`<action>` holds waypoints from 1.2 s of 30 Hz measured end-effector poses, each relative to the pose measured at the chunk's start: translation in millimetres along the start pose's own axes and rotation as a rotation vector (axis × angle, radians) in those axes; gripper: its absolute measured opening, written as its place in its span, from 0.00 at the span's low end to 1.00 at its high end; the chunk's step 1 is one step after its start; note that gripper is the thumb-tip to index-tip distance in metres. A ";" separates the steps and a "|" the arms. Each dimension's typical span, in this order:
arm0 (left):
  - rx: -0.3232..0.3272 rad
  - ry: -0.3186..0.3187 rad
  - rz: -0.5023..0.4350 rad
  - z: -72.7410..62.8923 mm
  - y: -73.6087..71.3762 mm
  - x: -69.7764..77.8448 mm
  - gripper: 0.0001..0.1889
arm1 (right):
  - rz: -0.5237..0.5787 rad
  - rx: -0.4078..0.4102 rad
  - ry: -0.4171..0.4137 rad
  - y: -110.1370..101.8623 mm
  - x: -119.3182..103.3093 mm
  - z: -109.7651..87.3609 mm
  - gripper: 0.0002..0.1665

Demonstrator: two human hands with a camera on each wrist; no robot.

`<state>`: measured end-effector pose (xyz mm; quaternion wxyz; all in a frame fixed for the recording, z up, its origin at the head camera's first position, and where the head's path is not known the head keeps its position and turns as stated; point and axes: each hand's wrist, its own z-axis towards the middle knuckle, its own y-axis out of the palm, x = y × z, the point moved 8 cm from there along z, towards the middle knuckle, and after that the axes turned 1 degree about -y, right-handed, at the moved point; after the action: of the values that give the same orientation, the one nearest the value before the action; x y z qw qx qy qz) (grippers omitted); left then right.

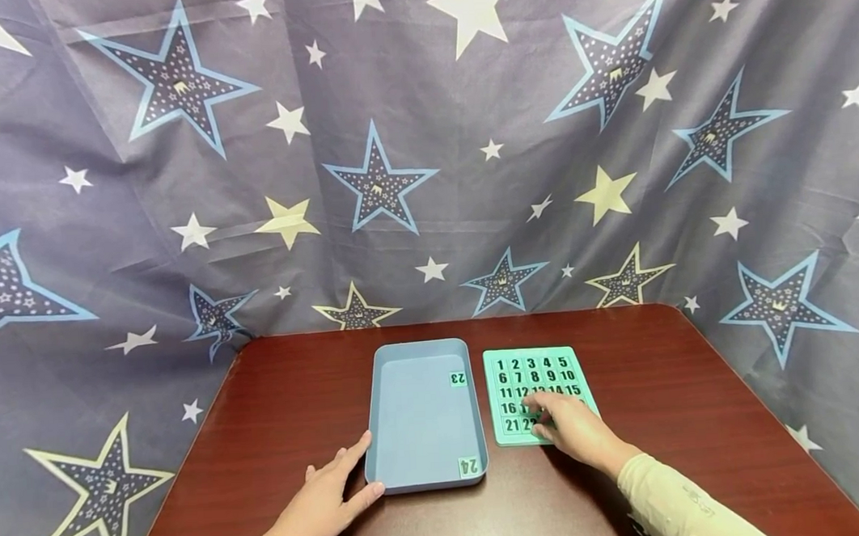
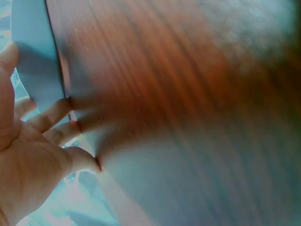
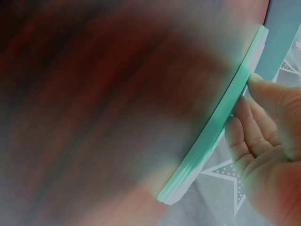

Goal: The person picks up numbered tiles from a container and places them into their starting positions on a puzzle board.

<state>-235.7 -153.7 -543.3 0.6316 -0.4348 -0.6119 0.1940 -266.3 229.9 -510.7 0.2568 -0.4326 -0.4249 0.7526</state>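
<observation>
A turquoise number board [image 1: 494,402] lies on the table, its square tiles printed with black numbers in rows. Over its lower right part is my right hand [image 1: 580,428], fingertips down at the tiles and thumb apart from the index finger; it covers several numbers. In the right wrist view the board [image 3: 221,113] shows edge-on beside the thumb and bent fingers. Left of it stands a shallow blue-grey tray [image 1: 423,414] holding a tile 23 [image 1: 458,378] and a tile 24 [image 1: 469,467], both upside down. My left hand [image 1: 318,504], fingers spread, touches the tray's near left edge.
Both things lie on a dark red-brown wooden table [image 1: 291,413] with rounded far corners. Behind it and at both sides hangs a grey curtain [image 1: 420,82] printed with stars. The tray and the board stand side by side with a narrow gap.
</observation>
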 end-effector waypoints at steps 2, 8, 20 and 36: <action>0.004 0.000 0.001 0.8 -1.9 0.2 0.45 | 0.004 0.013 -0.009 -1.4 -1.5 1.5 0.21; 0.011 0.005 0.003 1.3 -5.9 1.9 0.45 | 0.007 0.008 -0.005 -3.7 -1.5 5.2 0.20; 0.024 0.001 0.005 0.0 -9.6 -1.7 0.45 | -0.035 0.031 0.005 -12.6 -38.9 62.9 0.19; -0.007 0.000 -0.025 -0.6 0.0 -0.3 0.45 | -0.572 -0.214 -0.029 68.5 -77.6 153.3 0.22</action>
<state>-235.3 -154.1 -543.4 0.6323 -0.4295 -0.6180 0.1839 -362.6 72.7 -495.6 0.4052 -0.3091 -0.6098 0.6070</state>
